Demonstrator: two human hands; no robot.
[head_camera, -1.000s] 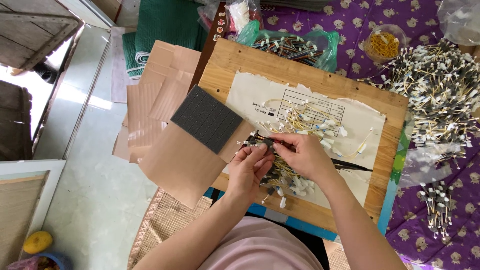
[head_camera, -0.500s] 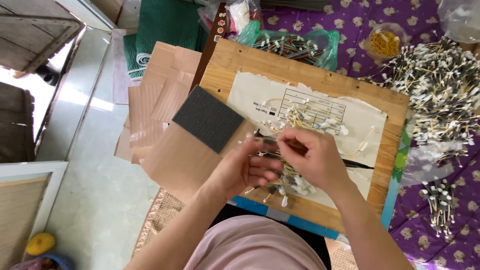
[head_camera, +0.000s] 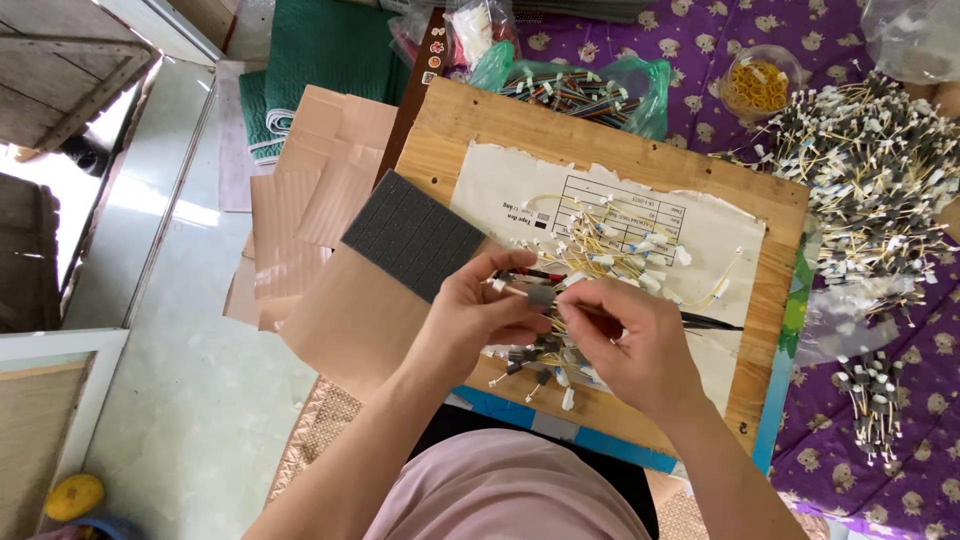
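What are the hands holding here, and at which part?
Both hands, left hand and right hand, pinch one thin wire with a small grey connector; exact grip points are hidden by the fingers.

Landmark: wooden board (head_camera: 470, 135), lying across the person's lap; a paper sheet (head_camera: 720, 235) lies on the board, a loose heap of short wires (head_camera: 610, 240) on the sheet; both hands meet over the board's near edge, left hand (head_camera: 470, 320) toward its left, right hand (head_camera: 635, 345) toward its middle, a small wire piece (head_camera: 540, 294) between their fingertips; foam block (head_camera: 410, 235) overlaps the board's left edge, resting on cardboard sheets (head_camera: 310, 180) left of the board; bag of wires (head_camera: 575, 85) behind the board's far edge; large wire pile (head_camera: 870, 170) right of the board; small bundle (head_camera: 875, 395) right of its near corner; small tub (head_camera: 760, 85) behind its far right corner.
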